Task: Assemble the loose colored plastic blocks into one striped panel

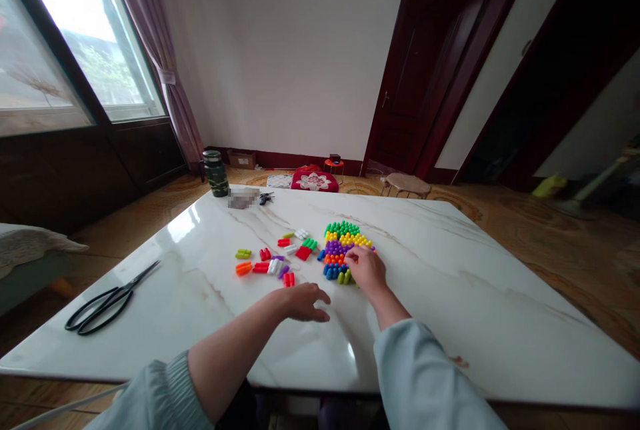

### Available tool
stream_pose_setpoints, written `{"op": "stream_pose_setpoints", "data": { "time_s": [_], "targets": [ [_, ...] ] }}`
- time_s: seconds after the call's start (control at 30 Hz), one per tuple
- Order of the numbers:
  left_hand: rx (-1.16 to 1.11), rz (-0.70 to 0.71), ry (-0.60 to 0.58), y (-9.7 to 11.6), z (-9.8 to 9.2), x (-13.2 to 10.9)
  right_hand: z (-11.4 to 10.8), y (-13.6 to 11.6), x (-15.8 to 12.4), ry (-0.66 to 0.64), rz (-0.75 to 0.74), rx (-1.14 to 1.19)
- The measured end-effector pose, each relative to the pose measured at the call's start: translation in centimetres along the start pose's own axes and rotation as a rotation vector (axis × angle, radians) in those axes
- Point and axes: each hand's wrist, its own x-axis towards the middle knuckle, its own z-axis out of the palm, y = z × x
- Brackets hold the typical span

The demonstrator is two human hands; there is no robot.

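Note:
A block of small rounded plastic pegs (pixel 342 228) stands on the white marble-look table (pixel 450 297), in bands of green, yellow, purple, orange, blue and lime. My right hand (pixel 367 269) is over the block's near right side, fingers pinched together; whatever they hold is too small to make out. It hides part of the lower rows. To the left, my left hand (pixel 305 302) hovers low over the table, thumb and fingers apart, with nothing in it. Just beyond it lie red pegs (pixel 289 280). Loose groups of white pegs (pixel 275 267), orange pegs (pixel 243 269) and other colours spread leftward.
Black-handled scissors (pixel 113 300) lie on the table's left side. At the far left corner stand a camouflage flask (pixel 216 174), a blurred-out item (pixel 243 198) and keys (pixel 267 198). A round stool (pixel 407 185) is beyond the far edge.

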Motion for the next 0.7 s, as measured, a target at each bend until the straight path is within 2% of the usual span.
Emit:
{"op": "stream_pose_setpoints", "data": {
  "time_s": [0.13,0.3,0.5,0.7],
  "targets": [
    [-0.011,-0.016,-0.001,0.0,-0.1,-0.1,-1.1,4.0,0.6,0.056,0.145,0.006],
    [-0.007,-0.039,0.077,0.2,-0.1,0.3,-0.6,7.7,0.7,-0.031,0.254,0.000],
    [-0.011,-0.036,0.156,0.5,0.0,0.9,0.0,8.0,0.6,-0.074,0.248,0.003],
    [-0.038,-0.036,0.161,0.3,0.2,1.4,1.0,8.5,0.8,-0.047,0.196,0.054]
  ]
}}
